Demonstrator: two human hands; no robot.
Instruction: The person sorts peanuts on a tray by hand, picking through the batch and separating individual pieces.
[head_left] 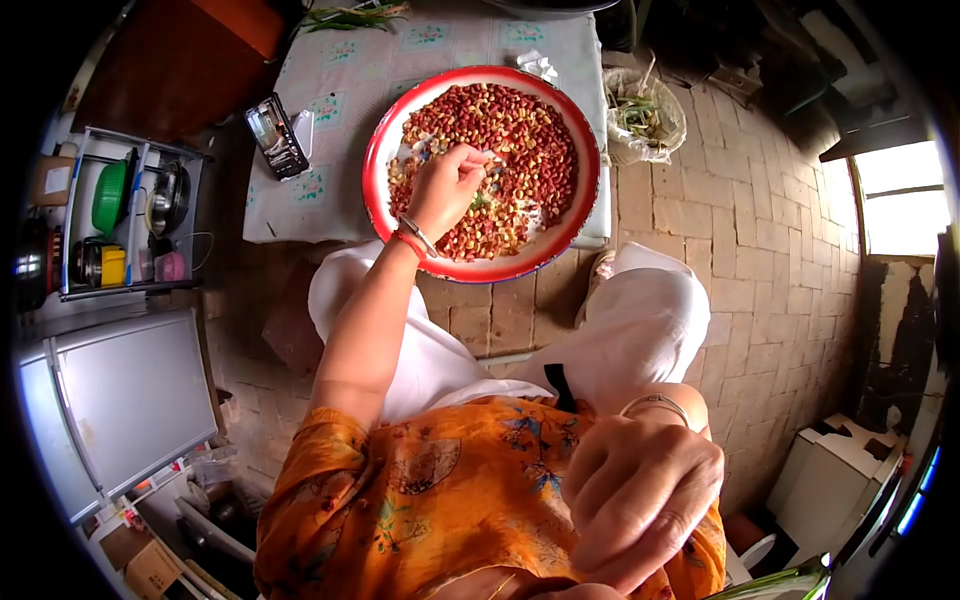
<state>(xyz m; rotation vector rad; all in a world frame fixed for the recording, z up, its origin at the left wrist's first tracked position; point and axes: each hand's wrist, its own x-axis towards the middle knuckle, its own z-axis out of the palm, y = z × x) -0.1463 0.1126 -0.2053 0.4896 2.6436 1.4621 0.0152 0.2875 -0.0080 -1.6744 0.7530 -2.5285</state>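
Note:
A round enamel tray with a red rim [375, 160] rests on the table and is tilted slightly over its near edge. Red-skinned peanuts [545, 150], mixed with paler, yellowish pieces, are spread across it. My left hand [445, 190] is over the left part of the tray, its fingers pinched together just above the peanuts; what lies between the fingertips is too small to name. Raised close to the camera, in front of my chest, my right hand [645, 490] is curled closed. Its fingertips point down and are hidden, so its contents cannot be seen.
A patterned cloth covers the table [330, 130]. On it stand a propped phone [276, 137], a crumpled white tissue [537, 66] and green stalks [355, 15]. A plastic-lined basket [645, 115] sits right of the table. Shelves [130, 215] and a pale cabinet [135, 395] line the left.

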